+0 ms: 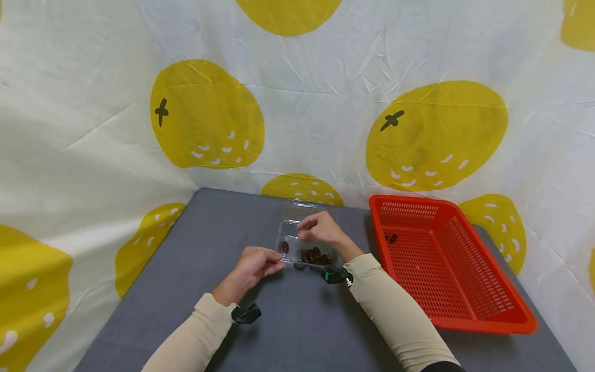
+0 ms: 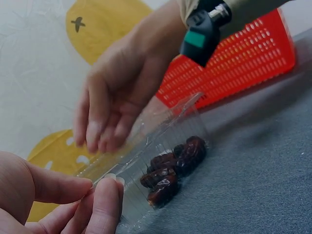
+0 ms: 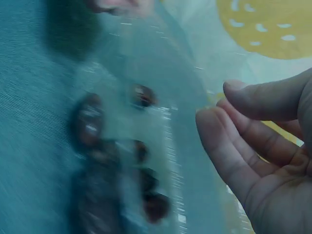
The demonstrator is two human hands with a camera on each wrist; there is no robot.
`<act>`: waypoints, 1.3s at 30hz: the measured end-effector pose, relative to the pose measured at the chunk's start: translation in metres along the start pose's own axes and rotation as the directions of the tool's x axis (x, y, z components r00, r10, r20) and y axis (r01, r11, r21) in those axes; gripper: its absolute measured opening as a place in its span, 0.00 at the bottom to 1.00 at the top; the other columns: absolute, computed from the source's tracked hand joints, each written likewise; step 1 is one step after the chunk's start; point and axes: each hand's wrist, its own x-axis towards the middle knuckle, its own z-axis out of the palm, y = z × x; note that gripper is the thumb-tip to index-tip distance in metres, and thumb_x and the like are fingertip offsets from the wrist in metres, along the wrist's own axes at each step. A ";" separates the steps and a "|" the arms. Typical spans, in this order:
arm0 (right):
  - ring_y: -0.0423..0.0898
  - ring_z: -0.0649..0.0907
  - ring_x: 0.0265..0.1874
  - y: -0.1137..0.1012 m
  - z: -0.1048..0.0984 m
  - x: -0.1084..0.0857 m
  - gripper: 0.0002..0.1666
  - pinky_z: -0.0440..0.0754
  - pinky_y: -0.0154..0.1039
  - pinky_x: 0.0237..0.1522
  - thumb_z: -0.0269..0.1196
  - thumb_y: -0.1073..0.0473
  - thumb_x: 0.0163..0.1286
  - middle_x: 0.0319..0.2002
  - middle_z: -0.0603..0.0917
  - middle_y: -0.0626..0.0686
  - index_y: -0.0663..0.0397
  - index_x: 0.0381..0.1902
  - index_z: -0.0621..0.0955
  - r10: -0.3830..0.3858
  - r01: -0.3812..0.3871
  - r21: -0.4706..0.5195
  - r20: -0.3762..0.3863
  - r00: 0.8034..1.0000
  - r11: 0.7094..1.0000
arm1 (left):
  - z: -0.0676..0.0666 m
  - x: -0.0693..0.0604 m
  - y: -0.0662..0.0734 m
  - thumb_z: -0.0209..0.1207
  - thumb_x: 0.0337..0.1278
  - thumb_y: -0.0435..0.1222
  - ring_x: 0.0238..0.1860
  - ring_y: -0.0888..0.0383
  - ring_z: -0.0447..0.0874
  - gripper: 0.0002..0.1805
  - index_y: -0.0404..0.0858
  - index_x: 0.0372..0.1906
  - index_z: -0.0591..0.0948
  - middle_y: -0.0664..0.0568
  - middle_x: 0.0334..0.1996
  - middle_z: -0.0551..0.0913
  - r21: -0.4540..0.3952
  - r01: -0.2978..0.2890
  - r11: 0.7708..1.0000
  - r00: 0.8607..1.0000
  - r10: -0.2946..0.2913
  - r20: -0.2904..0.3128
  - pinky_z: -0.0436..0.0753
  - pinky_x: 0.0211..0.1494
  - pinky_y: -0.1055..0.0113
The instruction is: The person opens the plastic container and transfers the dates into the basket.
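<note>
A clear hinged plastic box stands on the grey table with its lid back. Several dark brown dates lie at its right side, and a single date lies near its left wall. My left hand pinches the box's near left corner between thumb and fingers; the left wrist view shows this hand close up. Above the box is my right hand, nothing visible between its fingers. In the right wrist view the thumb and fingers of that hand stand apart, beside the blurred dates.
A red perforated basket stands at the right on the table, with a few dark dates near its left wall. Behind the table hangs a white cloth printed with yellow fruit shapes.
</note>
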 end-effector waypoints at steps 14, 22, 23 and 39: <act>0.45 0.87 0.36 0.014 0.054 0.013 0.14 0.88 0.40 0.42 0.78 0.66 0.53 0.34 0.92 0.53 0.58 0.40 0.91 0.068 -0.104 -0.200 -0.180 0.981 0.974 | 0.005 0.002 0.001 0.64 0.61 0.22 0.28 0.59 0.89 0.15 0.17 0.51 0.82 0.47 0.27 0.87 -0.004 -0.012 1.000 1.000 0.013 0.017 0.92 0.36 0.69; 0.45 0.85 0.36 0.017 0.064 0.013 0.12 0.87 0.40 0.42 0.79 0.65 0.51 0.33 0.92 0.52 0.56 0.35 0.92 0.060 -0.109 -0.248 -0.196 0.979 0.963 | 0.005 0.001 -0.001 0.64 0.61 0.23 0.29 0.59 0.90 0.14 0.18 0.50 0.84 0.44 0.31 0.89 0.021 -0.010 1.000 1.000 0.010 0.019 0.93 0.37 0.69; 0.45 0.85 0.36 0.017 0.065 0.013 0.11 0.87 0.39 0.42 0.79 0.65 0.50 0.33 0.92 0.52 0.55 0.34 0.92 0.062 -0.110 -0.245 -0.195 0.979 0.963 | 0.004 0.001 -0.002 0.64 0.61 0.23 0.29 0.59 0.90 0.13 0.19 0.49 0.84 0.44 0.31 0.89 0.019 -0.015 1.000 1.000 0.014 0.018 0.93 0.37 0.69; 0.44 0.84 0.31 -0.010 0.041 0.006 0.15 0.86 0.38 0.31 0.74 0.73 0.51 0.35 0.92 0.58 0.63 0.40 0.91 0.051 -0.056 -0.041 -0.113 0.992 0.998 | 0.001 0.004 -0.001 0.63 0.61 0.21 0.27 0.60 0.89 0.13 0.17 0.49 0.83 0.48 0.26 0.87 -0.001 -0.041 0.999 0.999 0.041 0.007 0.92 0.35 0.70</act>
